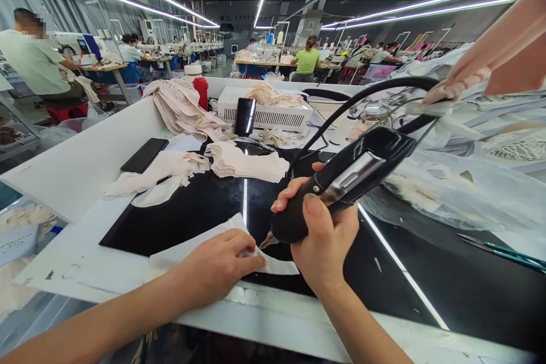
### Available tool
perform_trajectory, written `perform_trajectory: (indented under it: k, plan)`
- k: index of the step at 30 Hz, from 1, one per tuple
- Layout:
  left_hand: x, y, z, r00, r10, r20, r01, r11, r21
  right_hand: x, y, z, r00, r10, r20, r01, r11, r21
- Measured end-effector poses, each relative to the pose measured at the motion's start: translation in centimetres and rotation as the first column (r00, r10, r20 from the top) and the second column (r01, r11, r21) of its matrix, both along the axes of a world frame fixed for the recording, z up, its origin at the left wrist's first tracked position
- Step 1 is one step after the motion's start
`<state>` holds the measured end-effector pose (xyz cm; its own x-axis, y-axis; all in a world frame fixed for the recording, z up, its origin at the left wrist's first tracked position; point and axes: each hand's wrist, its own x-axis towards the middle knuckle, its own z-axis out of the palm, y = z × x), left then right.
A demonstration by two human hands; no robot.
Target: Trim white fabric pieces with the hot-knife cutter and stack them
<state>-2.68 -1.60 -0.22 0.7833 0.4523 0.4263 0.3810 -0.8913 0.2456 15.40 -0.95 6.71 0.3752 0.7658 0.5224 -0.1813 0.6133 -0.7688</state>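
My right hand (322, 239) grips a black corded hand tool (345, 179), its pointed tip angled down toward a pale fabric piece (277, 266) lying on the black glossy work surface (213, 205). My left hand (219, 264) lies flat on that fabric piece, fingers pressing it just left of the tool's tip. The tool's black cable (362, 96) arcs up and away to the right.
Stacks of beige fabric pieces (247, 162) and a loose heap (153, 179) lie behind, with a black phone (144, 155), a dark cup (245, 116) and a white box (273, 114). Clear plastic bags (452, 187) fill the right, scissors (503, 250) beyond. Another person's arm (499, 51) reaches in top right.
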Motion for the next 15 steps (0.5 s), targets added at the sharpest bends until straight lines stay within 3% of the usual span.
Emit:
perform_trajectory:
  k: [8,11,15]
  plan:
    - [0.3,0.0,-0.2,1.0,0.01,0.008,-0.01,1.0,0.007,0.1,0.5,-0.2,0.999,0.022,0.044,-0.02,0.999,-0.033]
    - [0.5,0.4,0.3,1.0,-0.004,-0.007,0.004,1.0,-0.022,1.2,0.6,-0.1,0.998,-0.035,0.05,0.038,0.998,-0.047]
    - [1.0,2.0,1.2,0.999,0.01,-0.038,-0.01,1.0,-0.007,3.4,0.5,0.3,0.976,-0.116,0.185,0.133,0.988,-0.083]
